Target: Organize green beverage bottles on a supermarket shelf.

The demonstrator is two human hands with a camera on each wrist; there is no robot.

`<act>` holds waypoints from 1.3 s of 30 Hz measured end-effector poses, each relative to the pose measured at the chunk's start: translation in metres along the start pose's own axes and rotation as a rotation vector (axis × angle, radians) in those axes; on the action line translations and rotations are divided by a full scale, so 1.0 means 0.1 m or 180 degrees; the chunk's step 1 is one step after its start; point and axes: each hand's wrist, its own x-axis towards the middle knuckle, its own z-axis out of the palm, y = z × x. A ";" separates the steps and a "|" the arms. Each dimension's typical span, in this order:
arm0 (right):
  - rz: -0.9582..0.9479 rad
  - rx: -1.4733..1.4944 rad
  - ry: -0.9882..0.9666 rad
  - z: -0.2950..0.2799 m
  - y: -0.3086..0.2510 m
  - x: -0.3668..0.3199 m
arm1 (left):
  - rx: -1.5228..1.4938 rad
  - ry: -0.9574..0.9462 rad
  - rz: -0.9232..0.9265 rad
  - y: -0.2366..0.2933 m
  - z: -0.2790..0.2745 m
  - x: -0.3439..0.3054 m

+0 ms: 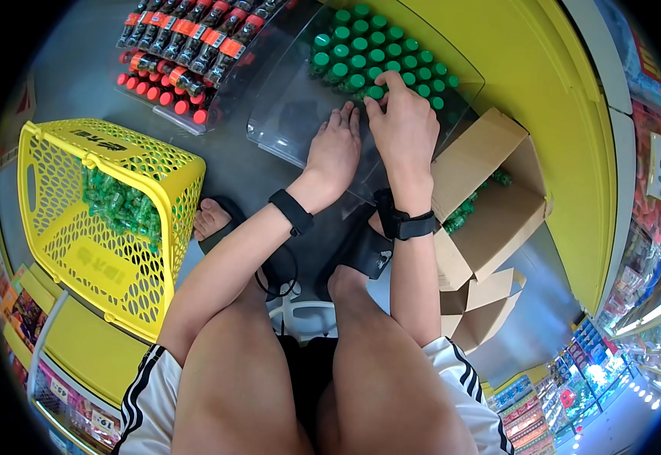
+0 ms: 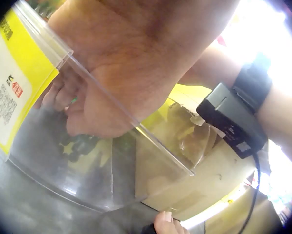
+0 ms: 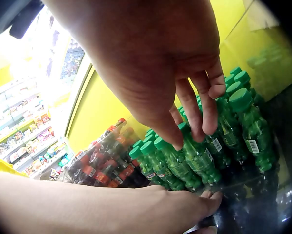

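Rows of small green-capped bottles (image 1: 376,54) stand upright in a clear plastic bin (image 1: 277,140). My right hand (image 1: 408,125) reaches down over the front of the rows. Its thumb and fingertips pinch one green bottle (image 3: 198,163) around the cap and neck, as the right wrist view shows. Beside it, my left hand (image 1: 334,155) is inside the bin, palm down, fingers extended toward the front bottles. In the right wrist view the left fingertips (image 3: 212,199) lie low, close to the bottle bases. The bin's clear front wall passes before the left hand (image 2: 102,97) in the left wrist view.
At left stands a yellow basket (image 1: 186,189) with green bottles inside. An open cardboard box (image 1: 490,227) holding green bottles is at right, another carton (image 1: 490,303) below it. Red-capped cola bottles (image 1: 186,38) fill the neighbouring bin. A price card (image 2: 19,83) fronts the clear bin.
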 end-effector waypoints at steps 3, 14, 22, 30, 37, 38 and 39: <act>-0.0010 -0.0053 0.0091 0.04 0.03 0.00 | -0.0079 0.0003 0.0030 -0.02 -0.03 0.02; 0.0160 -0.0126 -0.0182 -0.04 -0.03 0.01 | -0.0329 -0.0074 0.0095 -0.05 -0.19 0.00; 0.0090 -0.0164 -0.0193 -0.06 -0.02 0.00 | -0.0306 0.0005 0.0083 -0.02 -0.22 0.00; 0.0091 -0.0137 -0.0164 -0.08 -0.01 -0.01 | -0.0459 -0.0101 0.0059 -0.02 -0.26 -0.01; 0.0064 -0.0145 -0.0150 -0.08 -0.02 -0.02 | -0.0275 0.0075 0.0101 -0.02 -0.22 -0.03; 0.0075 -0.0145 -0.0153 -0.09 -0.02 -0.02 | -0.0276 0.0075 0.0099 -0.02 -0.23 -0.03; 0.0086 -0.0146 -0.0155 -0.09 -0.03 -0.02 | -0.0292 0.0066 0.0103 -0.02 -0.24 -0.03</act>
